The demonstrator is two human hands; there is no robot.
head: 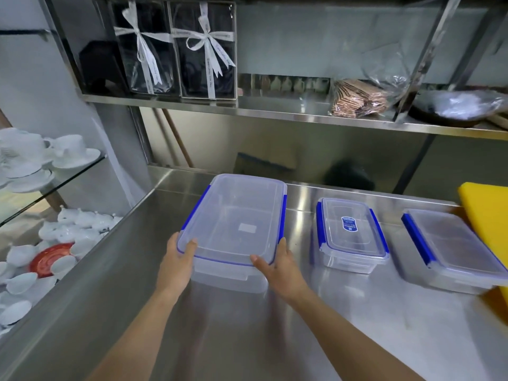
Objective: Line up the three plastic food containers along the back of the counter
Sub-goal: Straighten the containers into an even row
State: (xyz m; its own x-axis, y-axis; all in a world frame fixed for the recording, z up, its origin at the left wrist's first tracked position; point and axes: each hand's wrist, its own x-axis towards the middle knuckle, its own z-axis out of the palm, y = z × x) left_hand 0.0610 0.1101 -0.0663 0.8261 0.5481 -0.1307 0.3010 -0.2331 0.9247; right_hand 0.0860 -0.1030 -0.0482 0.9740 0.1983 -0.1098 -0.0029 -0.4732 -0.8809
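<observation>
A large clear container (pixel 233 224) with blue clips is sitting at the left of a steel counter (pixel 275 339). The left hand (pixel 178 266) and right hand (pixel 280 266) are gripping its near corners, thumbs on the lid. A small container (pixel 351 232) and a medium container (pixel 456 248) are sitting to its right, the medium one touching a yellow board (pixel 489 215).
</observation>
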